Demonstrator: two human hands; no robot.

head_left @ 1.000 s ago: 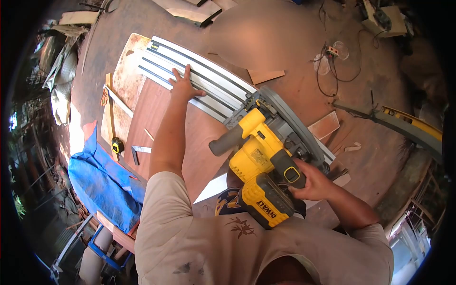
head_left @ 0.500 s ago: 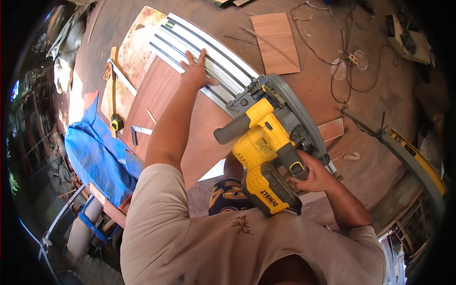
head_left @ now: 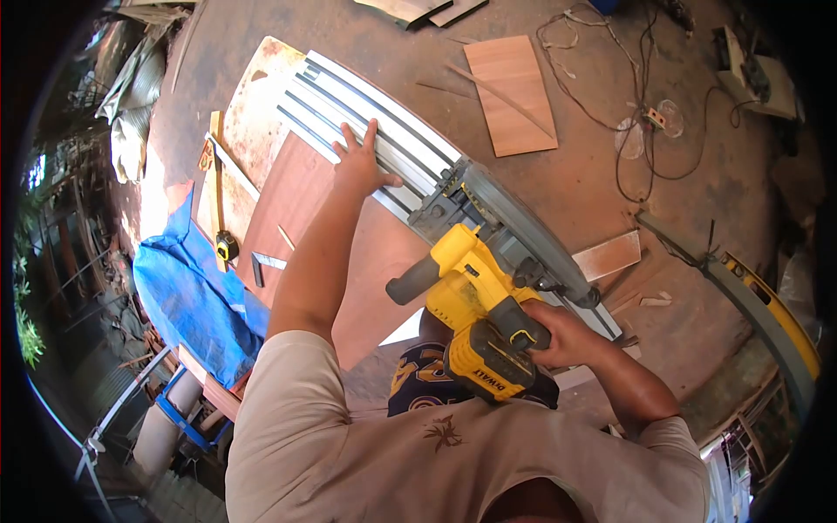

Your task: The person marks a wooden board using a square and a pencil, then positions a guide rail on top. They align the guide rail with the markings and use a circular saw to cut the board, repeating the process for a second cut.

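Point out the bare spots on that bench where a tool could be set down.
Free: the brown panel between the left hand and the tape measure; also the pale board beyond the rail's far end. Crowded: the near end, where the right hand grips the saw.

One saw (head_left: 484, 288), one rail (head_left: 384, 131), one tape (head_left: 227, 247), one square (head_left: 264, 262), two hands, one tarp (head_left: 187, 296).
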